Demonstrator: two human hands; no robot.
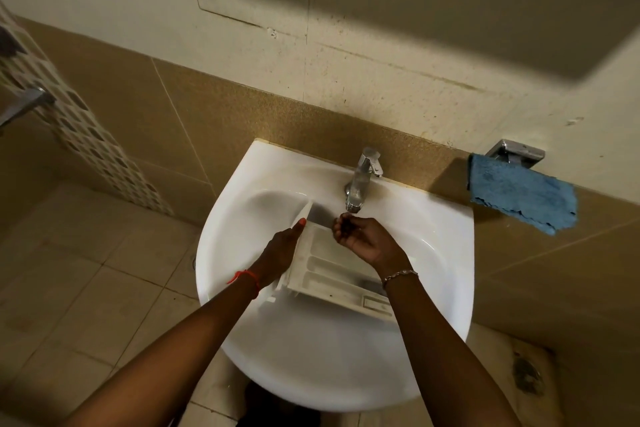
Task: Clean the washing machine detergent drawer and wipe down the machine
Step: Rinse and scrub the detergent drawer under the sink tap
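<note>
Head view: left grip [277, 250] clasps drawer [334, 272] wall in sink [311, 357]; right grip [363, 239] curled empty above it.

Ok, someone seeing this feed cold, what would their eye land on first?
The white detergent drawer lies in the white sink, centre frame, the left hand gripping its side wall. The right hand, fingers curled, sits just under the tap spout. At right, a blue cloth hangs from a metal wall holder.
</note>
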